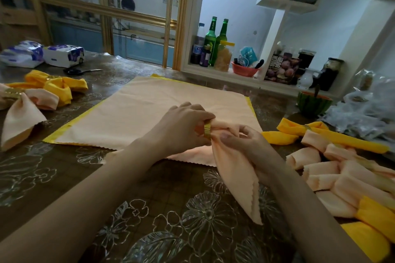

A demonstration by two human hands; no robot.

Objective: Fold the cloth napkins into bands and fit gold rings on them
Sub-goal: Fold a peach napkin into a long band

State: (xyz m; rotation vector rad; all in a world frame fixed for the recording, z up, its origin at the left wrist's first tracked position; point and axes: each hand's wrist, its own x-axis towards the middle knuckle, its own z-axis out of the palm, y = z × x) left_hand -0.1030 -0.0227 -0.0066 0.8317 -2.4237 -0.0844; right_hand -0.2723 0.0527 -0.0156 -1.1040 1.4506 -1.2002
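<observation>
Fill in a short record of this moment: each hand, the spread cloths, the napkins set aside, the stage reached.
left hand: pinches the gold ring
right hand: grips the folded peach napkin
spread cloths: flat peach cloth over a yellow cloth
set aside: ringed bows at left, folded pile at right
stage: ring on the napkin, between the hands

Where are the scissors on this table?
In the head view, the scissors lie far left on the table, between the tissue packs and the ringed yellow napkins.
</observation>
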